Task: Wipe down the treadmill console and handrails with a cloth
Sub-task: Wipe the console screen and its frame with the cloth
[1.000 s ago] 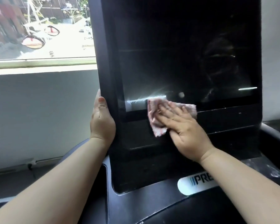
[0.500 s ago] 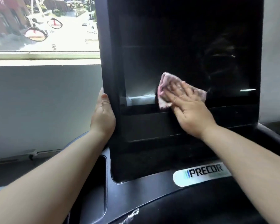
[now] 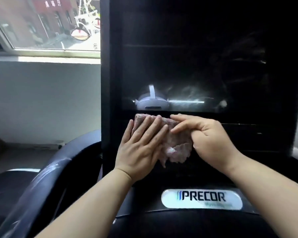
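- Cloth (image 3: 177, 150), pink and crumpled, lies against the console (image 3: 248, 134) under both our hands, on the dark band just below the screen (image 3: 196, 66)
- Our left hand (image 3: 139, 148) lies flat on the cloth's left part, with its fingers (image 3: 151, 127) straight and slightly spread and the tips pointing up toward the screen's lower edge; it presses rather than grips
- Our right hand (image 3: 212, 140) holds the cloth's right part, thumb and curled fingers (image 3: 184, 120) pinching the fabric; the forefinger stretches leftward along the cloth's top edge, close to our left fingertips
- Between the two palms a ragged fold of cloth hangs loose, reaching down beside the heel of our left hand
- Above our fingertips the screen is dark, with a pale reflection of a headset (image 3: 151, 102) and a bright streak beside it
- Below our wrists a PRECOR badge (image 3: 201, 198) sits on the console's base
- Out beyond our left little finger curves a handrail (image 3: 46, 177), dark and glossy, well apart from the cloth
- Further off on that side a window (image 3: 41, 23) looks onto a red building
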A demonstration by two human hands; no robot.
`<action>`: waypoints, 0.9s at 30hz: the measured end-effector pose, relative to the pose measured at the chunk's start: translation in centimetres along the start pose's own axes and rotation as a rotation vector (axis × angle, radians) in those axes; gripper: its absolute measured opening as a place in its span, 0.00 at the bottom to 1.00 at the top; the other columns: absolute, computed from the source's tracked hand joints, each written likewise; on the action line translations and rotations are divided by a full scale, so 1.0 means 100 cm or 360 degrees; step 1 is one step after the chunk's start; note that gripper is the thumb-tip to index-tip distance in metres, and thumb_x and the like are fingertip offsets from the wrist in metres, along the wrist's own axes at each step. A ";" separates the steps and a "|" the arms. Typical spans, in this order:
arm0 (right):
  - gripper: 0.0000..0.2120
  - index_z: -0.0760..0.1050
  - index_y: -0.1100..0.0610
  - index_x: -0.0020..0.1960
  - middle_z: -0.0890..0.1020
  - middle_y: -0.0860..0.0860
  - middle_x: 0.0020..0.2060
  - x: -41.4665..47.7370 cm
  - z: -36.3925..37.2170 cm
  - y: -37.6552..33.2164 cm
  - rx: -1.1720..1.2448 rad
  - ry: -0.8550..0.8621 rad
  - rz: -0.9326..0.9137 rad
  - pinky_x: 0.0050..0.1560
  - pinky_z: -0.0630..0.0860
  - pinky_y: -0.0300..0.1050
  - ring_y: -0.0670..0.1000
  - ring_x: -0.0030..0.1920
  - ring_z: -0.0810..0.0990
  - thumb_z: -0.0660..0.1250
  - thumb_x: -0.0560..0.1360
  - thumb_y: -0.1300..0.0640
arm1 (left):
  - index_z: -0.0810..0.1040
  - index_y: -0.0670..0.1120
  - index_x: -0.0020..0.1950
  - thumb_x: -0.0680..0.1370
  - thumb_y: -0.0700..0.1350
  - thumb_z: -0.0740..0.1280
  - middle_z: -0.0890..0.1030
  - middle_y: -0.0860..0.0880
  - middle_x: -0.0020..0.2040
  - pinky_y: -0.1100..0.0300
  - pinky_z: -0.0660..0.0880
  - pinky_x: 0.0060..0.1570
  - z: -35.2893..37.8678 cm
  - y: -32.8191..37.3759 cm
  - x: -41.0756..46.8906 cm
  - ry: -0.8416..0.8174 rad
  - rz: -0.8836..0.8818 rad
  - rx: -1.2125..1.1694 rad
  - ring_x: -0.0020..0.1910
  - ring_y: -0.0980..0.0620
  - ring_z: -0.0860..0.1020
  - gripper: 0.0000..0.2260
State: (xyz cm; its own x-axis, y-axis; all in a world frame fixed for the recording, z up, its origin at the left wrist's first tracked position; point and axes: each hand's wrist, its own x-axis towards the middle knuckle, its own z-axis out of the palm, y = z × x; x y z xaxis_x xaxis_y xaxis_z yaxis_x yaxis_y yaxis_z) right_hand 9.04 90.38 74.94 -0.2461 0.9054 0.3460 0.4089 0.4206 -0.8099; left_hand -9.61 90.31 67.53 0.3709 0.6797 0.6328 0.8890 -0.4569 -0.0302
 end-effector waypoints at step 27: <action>0.24 0.66 0.60 0.73 0.64 0.58 0.74 0.041 -0.108 0.093 -0.1240 0.0626 -0.0617 0.75 0.53 0.54 0.57 0.75 0.61 0.57 0.77 0.61 | 0.63 0.55 0.74 0.77 0.45 0.62 0.60 0.54 0.76 0.37 0.49 0.71 0.039 0.099 0.081 0.0109 -0.0130 0.0227 0.76 0.47 0.58 0.26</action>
State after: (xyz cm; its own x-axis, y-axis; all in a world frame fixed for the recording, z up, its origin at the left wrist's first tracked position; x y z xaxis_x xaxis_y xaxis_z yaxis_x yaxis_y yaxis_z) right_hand 21.37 98.60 73.95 -0.2322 0.5901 0.7733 0.8662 0.4870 -0.1115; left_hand 3.18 93.51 69.33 0.2812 0.6683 0.6887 0.9463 -0.3125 -0.0831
